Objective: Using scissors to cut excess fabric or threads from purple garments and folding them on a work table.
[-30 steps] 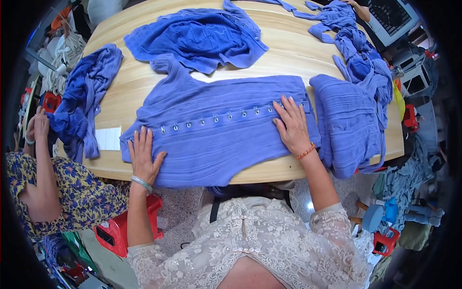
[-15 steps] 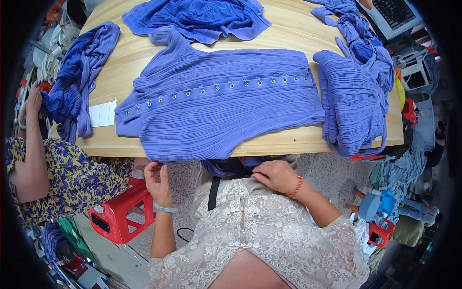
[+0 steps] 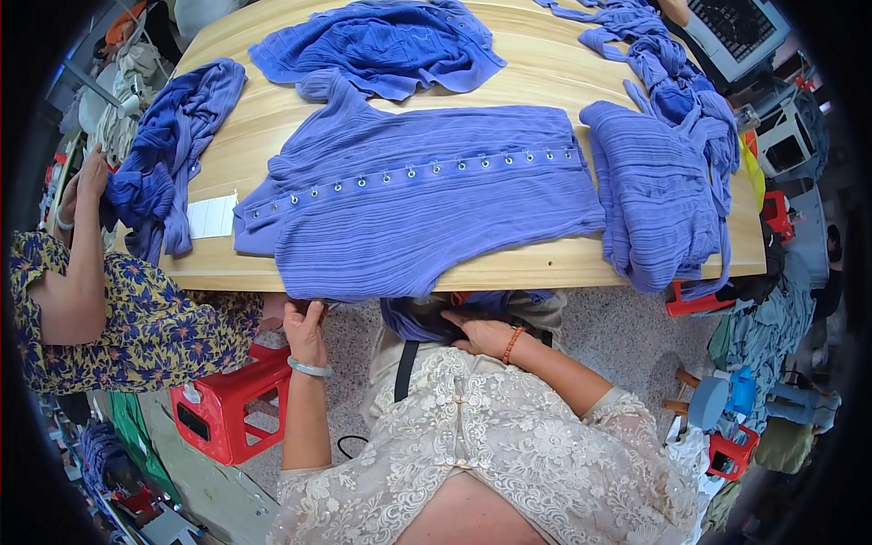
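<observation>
A violet-blue ribbed garment [image 3: 436, 200] lies flat on the wooden table, with a row of metal snap fasteners running along its middle. My left hand [image 3: 306, 334] is at the table's front edge, just under the garment's near left corner. Its thumb and fingers look apart; whether the fingertips touch the cloth is hard to see. Low in front of me, my right hand [image 3: 481, 334] rests palm down with fingers stretched out, against a darker blue bundle of cloth [image 3: 409, 318] at my lap, under the table edge. That bundle is partly hidden by the table.
A folded violet garment [image 3: 649, 200] lies to the right, beside twisted ones [image 3: 677, 73]. Another garment [image 3: 381, 45] is spread at the back. At left hang more clothes [image 3: 168, 163] near a white card [image 3: 213, 216]. A person in a flowered dress [image 3: 136, 318] sits left, by a red stool [image 3: 227, 418].
My right hand has moved left and down to the cloth at my lap. My left hand has shifted slightly right. The whole view has shifted a little; the garment stays flat.
</observation>
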The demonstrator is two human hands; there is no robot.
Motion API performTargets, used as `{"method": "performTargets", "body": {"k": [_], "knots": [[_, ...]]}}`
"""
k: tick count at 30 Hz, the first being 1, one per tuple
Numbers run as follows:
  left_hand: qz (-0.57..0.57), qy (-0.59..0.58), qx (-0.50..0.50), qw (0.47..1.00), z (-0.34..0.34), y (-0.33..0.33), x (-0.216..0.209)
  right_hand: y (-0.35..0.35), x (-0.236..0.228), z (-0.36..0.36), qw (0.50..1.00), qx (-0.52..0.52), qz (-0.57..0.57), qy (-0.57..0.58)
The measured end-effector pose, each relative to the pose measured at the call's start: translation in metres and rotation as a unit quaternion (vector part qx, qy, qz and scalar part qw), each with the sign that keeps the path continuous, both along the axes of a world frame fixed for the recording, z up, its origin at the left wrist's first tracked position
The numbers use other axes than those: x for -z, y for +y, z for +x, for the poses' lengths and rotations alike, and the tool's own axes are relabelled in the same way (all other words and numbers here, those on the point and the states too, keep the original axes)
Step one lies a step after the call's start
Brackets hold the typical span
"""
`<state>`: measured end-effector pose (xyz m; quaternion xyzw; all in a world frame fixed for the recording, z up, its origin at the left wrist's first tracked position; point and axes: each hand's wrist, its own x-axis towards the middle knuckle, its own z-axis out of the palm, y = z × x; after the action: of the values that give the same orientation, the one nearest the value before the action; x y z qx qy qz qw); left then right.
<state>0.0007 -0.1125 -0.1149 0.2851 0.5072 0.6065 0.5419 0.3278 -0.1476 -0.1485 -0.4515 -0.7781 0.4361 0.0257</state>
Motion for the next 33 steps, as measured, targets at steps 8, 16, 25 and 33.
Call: {"method": "performTargets", "body": {"k": [8, 16, 25, 33], "knots": [[-0.028, -0.043, 0.066, 0.997, 0.004, 0.001, -0.018, 0.012, 0.012, -0.014, 0.999, -0.009, -0.031, -0.043], [-0.017, 0.009, 0.097, 0.995, 0.003, -0.003, -0.087, -0.003, -0.108, 0.017, 0.956, 0.133, 0.017, 0.261], [-0.072, -0.104, 0.103, 0.987, 0.015, 0.052, -0.145, 0.04, -0.212, 0.086, 0.88, 0.25, 0.113, 0.387], [-0.068, -0.182, 0.12, 0.973, 0.021, 0.129, -0.115, 0.14, -0.196, 0.11, 0.806, 0.451, 0.037, 0.382]]}}
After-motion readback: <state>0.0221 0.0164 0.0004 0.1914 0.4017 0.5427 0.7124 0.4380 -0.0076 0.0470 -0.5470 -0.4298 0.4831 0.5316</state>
